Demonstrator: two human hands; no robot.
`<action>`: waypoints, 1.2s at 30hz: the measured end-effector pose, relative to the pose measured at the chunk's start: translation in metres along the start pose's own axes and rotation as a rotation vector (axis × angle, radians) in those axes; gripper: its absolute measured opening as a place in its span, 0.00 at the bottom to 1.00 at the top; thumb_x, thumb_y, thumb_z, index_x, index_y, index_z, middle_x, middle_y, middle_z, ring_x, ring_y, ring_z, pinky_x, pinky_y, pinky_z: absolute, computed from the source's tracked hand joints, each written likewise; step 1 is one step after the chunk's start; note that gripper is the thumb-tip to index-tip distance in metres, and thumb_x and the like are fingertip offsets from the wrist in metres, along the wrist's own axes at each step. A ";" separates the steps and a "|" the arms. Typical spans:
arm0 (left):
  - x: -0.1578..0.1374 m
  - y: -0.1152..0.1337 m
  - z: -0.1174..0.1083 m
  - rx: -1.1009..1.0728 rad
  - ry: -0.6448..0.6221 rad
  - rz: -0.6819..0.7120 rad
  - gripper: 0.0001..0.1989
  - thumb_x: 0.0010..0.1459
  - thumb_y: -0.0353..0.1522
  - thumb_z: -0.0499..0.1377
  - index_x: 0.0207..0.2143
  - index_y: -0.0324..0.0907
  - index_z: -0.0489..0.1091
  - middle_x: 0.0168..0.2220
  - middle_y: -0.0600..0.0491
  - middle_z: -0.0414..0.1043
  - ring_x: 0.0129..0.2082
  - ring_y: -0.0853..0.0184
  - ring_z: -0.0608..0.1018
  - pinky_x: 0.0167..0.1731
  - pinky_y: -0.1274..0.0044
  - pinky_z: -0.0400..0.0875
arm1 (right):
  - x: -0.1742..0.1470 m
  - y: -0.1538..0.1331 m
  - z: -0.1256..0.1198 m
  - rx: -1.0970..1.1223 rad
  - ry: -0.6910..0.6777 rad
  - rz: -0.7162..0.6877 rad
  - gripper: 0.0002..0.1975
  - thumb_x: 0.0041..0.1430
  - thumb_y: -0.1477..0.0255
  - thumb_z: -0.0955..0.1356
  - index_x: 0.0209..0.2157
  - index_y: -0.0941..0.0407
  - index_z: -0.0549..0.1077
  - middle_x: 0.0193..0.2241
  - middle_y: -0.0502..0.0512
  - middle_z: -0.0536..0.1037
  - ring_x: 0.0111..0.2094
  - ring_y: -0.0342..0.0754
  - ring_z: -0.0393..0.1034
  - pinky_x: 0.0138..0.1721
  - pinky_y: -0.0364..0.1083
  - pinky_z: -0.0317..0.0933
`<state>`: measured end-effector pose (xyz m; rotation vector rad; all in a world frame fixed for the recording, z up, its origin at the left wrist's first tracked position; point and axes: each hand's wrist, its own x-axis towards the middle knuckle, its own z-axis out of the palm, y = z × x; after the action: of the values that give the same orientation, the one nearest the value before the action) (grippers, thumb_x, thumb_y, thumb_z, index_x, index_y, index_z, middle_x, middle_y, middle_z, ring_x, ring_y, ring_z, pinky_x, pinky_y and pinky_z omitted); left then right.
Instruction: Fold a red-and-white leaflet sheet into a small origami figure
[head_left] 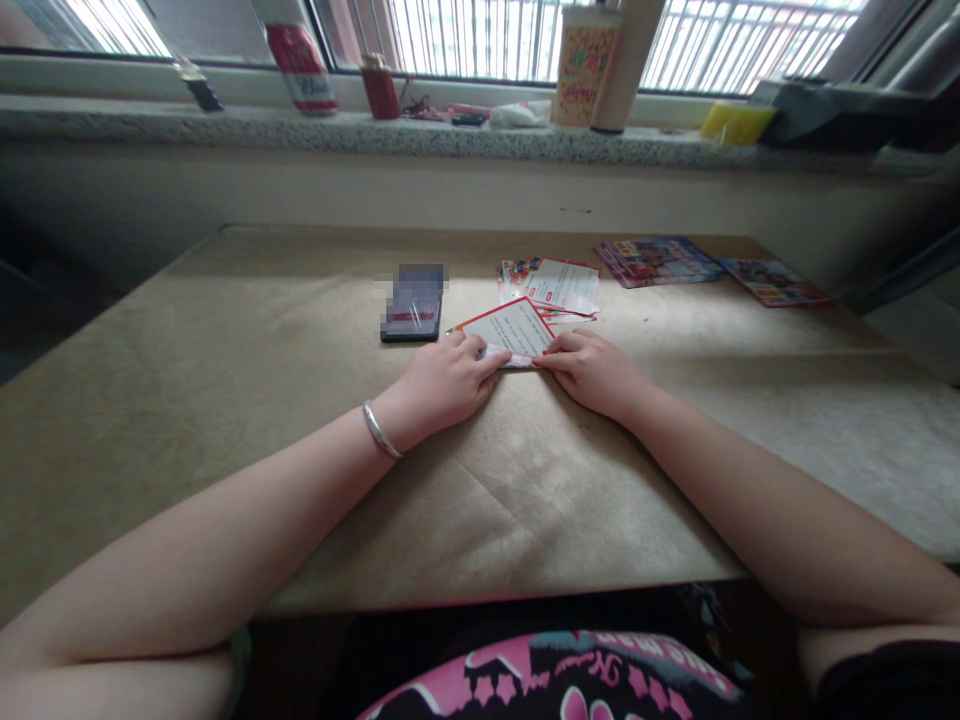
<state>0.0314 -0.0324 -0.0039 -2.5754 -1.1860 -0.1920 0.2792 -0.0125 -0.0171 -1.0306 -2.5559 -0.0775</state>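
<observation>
A white printed card with a red border lies at a slant on the table, its near edge appearing folded up or overlapped by a paler strip. From the left, my left hand grips that near edge, fingers bent and thumb reaching along the strip. My right hand pinches the card's right corner between thumb and fingers. Just behind it is a loose pile of similar cards with red edges and colourful pictures. A dark phone, partly pixelated, rests left of the card.
Colourful picture cards lie fanned at the back right, with another stack beside them. On the stone windowsill stand a red can, a red bottle, a patterned cup and a yellow item. The tan table meets the wall.
</observation>
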 end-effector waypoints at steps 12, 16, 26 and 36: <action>0.003 -0.001 0.009 -0.066 0.045 0.077 0.21 0.69 0.36 0.47 0.57 0.39 0.69 0.52 0.42 0.70 0.52 0.56 0.71 0.54 0.65 0.66 | 0.001 -0.002 0.001 -0.009 -0.008 0.012 0.15 0.63 0.78 0.65 0.44 0.55 0.82 0.38 0.58 0.80 0.40 0.51 0.70 0.44 0.49 0.65; 0.005 0.000 0.006 -0.095 -0.006 0.138 0.23 0.68 0.39 0.49 0.58 0.33 0.67 0.49 0.41 0.71 0.49 0.56 0.72 0.54 0.66 0.67 | 0.001 -0.003 0.000 -0.002 -0.005 0.023 0.15 0.62 0.78 0.65 0.44 0.54 0.82 0.38 0.58 0.80 0.40 0.51 0.71 0.44 0.49 0.65; 0.005 0.004 0.002 -0.165 -0.034 0.066 0.23 0.67 0.39 0.50 0.62 0.45 0.64 0.53 0.44 0.67 0.52 0.55 0.69 0.55 0.63 0.66 | 0.002 0.002 -0.005 0.040 -0.006 0.067 0.12 0.62 0.76 0.66 0.41 0.56 0.82 0.37 0.58 0.81 0.39 0.50 0.73 0.43 0.48 0.66; 0.011 0.006 0.004 -0.137 -0.020 0.128 0.21 0.67 0.38 0.49 0.58 0.39 0.67 0.51 0.45 0.71 0.49 0.57 0.71 0.52 0.67 0.67 | -0.003 0.010 -0.009 0.056 0.010 0.017 0.12 0.60 0.77 0.66 0.38 0.55 0.82 0.37 0.58 0.81 0.38 0.50 0.75 0.42 0.47 0.67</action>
<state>0.0434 -0.0271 -0.0061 -2.7668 -1.0440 -0.2269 0.2908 -0.0091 -0.0106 -1.0287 -2.5250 -0.0056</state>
